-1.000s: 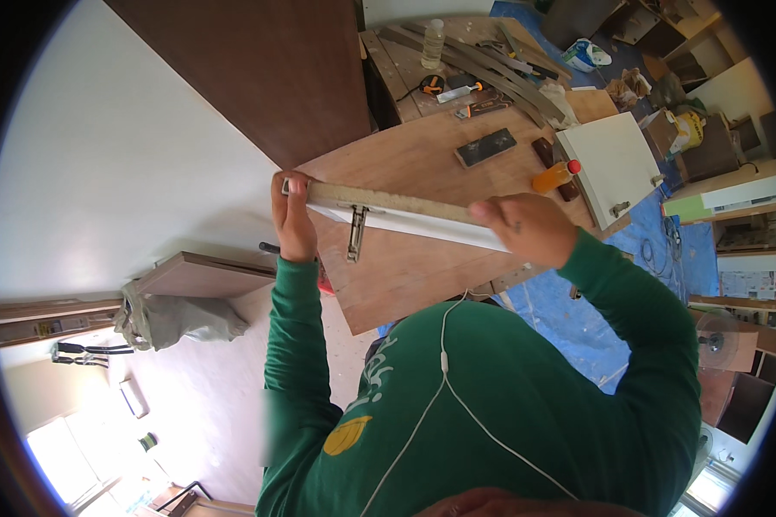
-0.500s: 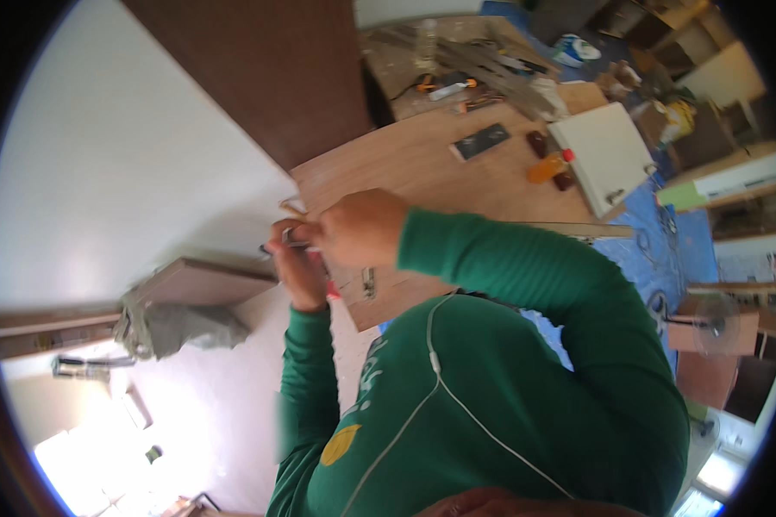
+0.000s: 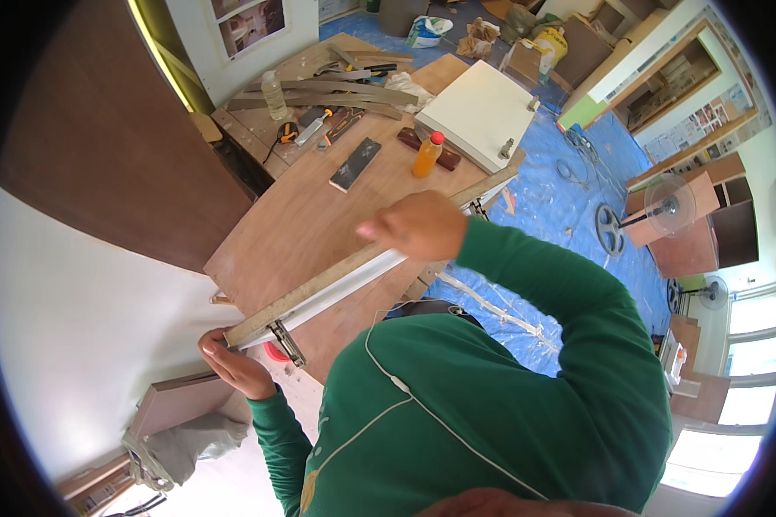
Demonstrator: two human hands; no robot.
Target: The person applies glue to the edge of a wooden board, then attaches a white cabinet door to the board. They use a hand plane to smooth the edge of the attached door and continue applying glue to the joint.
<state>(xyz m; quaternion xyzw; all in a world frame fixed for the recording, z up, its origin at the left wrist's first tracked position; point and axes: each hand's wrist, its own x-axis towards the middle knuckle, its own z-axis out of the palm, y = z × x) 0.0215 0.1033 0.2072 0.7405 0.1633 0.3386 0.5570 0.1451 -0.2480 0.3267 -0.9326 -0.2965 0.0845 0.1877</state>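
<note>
Desk (image 3: 272,237), mid-frame. Above it, slanting, white cabinet door (image 3: 336,276), raw edge up. Left hand (image 3: 237,369) pinches its lower-left end, presumably steadying it; right hand (image 3: 422,226) over mid-edge, blurred, grip unclear. Metal hinge (image 3: 286,343) near left hand.

Indoor woodworking area, one room. Workbench (image 3: 252,138), worn: is carrying hand tools. Tape measure (image 3: 287,132), black and orange; saw (image 3: 343,127); wood strips (image 3: 332,95), long: are lying there together. Large board (image 3: 276,220), bare wood: is forming a work surface alongside. White panel (image 3: 470,112), metal-hinged: is resting at its far right. Blue sheeting (image 3: 569,224): is covering the floor. Open wooden cabinet (image 3: 737,237), fan (image 3: 669,207): are standing to the right. Windows (image 3: 748,403): are admitting daylight.
</note>
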